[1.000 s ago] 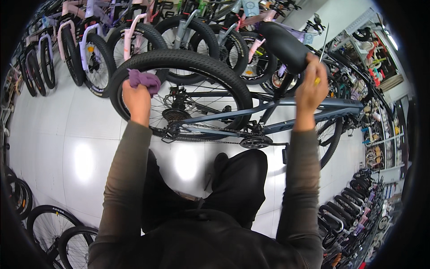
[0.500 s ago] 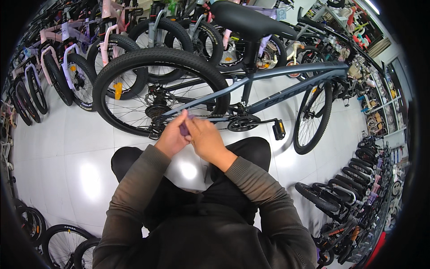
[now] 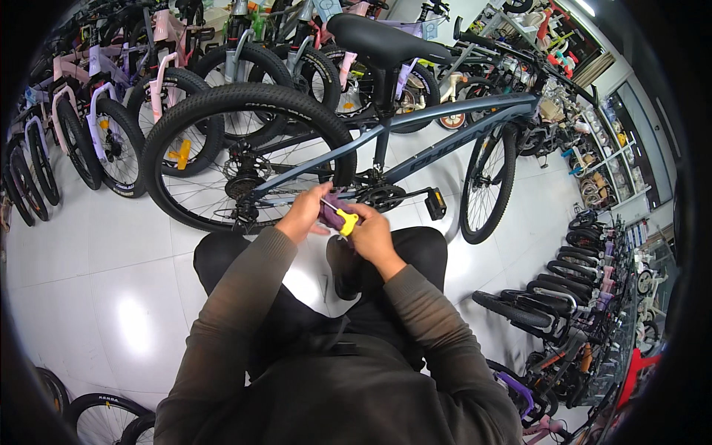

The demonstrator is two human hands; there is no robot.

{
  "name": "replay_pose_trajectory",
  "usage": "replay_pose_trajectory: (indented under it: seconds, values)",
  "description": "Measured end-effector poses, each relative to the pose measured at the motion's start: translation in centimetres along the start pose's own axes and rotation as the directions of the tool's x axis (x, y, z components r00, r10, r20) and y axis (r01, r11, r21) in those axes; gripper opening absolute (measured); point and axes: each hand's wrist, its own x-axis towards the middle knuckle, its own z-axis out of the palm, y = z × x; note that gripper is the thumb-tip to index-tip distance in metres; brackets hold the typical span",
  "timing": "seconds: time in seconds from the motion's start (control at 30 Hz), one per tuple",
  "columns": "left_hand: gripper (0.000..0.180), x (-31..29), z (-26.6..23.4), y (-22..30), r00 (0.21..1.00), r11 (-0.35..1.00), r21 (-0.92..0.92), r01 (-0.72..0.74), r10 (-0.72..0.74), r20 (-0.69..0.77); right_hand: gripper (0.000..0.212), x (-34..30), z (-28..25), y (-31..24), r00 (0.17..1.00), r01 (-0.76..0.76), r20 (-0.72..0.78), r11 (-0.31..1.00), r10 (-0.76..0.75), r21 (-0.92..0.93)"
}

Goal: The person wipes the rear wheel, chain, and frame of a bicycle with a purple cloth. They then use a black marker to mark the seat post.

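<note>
My left hand [image 3: 302, 213] is closed on a crumpled purple cloth [image 3: 333, 214] in front of my lap. My right hand [image 3: 374, 236] grips the yellow handle of a screwdriver [image 3: 347, 222], whose thin metal shaft points up and left toward my left hand. The cloth lies against the screwdriver, between both hands. Just beyond them stands a blue-grey bicycle [image 3: 445, 119] with a black saddle [image 3: 386, 41]. Its rear wheel [image 3: 248, 100] is ahead and to the left, with the rear sprockets [image 3: 243, 184] facing me. The shaft's tip is hard to make out.
A pedal [image 3: 436, 203] juts toward me at the right. Several bicycles with pink and purple forks [image 3: 104, 100] line the far left. More small bikes [image 3: 549, 300] stand at the right, near shelves [image 3: 615, 159]. Loose wheels [image 3: 111, 415] lie at the lower left.
My hands have moved slightly right and apart. The yellow screwdriver handle and more of the purple cloth now show. The bicycle sits farther left in view as the head has turned.
</note>
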Motion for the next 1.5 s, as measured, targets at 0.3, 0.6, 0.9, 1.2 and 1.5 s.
replay_pose_trajectory:
  seconds: [0.3, 0.6, 0.9, 1.2, 1.5]
  values:
    - [0.037, 1.2, -5.7, 4.5, 0.864, 0.887, -0.252, -0.386, 0.252, -0.436, 0.034, 7.9, -10.7, 0.7, 0.938, 0.018, -0.335, 0.977, -0.090, -0.212]
    - [0.026, 2.3, -5.4, 7.8, 0.790, 0.810, 0.466, -0.355, 0.527, -0.313, 0.020, 10.8, -4.2, 11.0, 0.955, 0.036, -0.212, 0.792, -0.206, -0.610]
    - [0.025, 6.6, -4.0, 6.7, 0.785, 0.523, 0.825, -0.215, 0.595, -0.172, 0.028, 9.9, -8.1, 11.7, 0.950, -0.074, -0.312, 0.968, -0.006, -0.242]
    - [0.028, 8.1, -2.1, 7.1, 0.864, 0.413, 0.905, -0.102, 0.488, -0.125, 0.033, 15.5, -9.2, 11.1, 0.997, -0.076, -0.034, 0.945, 0.069, -0.319]
    - [0.024, 8.2, -1.8, 6.7, 0.835, 0.364, 0.922, -0.132, 0.542, -0.095, 0.022, 16.1, -8.6, 10.4, 0.976, -0.199, -0.029, 0.935, 0.217, 0.295]
